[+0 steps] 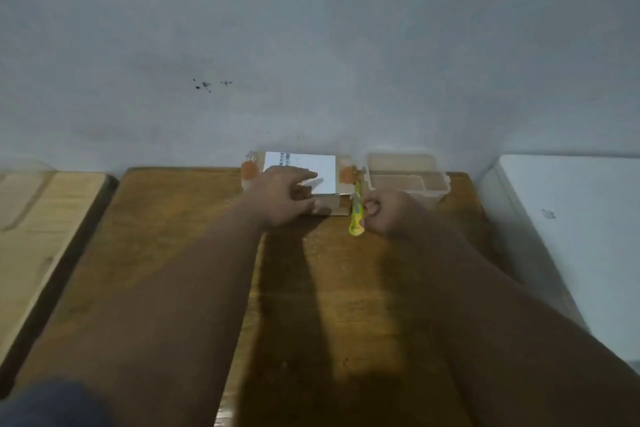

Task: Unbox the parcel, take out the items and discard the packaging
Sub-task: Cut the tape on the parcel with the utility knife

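Parcel (325, 166) sits at far edge of table (180, 218), L hand (287, 198) spread flat on top, pressing not gripping; R hand (388, 215) fisted round knife (356, 215), which runs front-to-back along parcel's right edge, tip pointing away.
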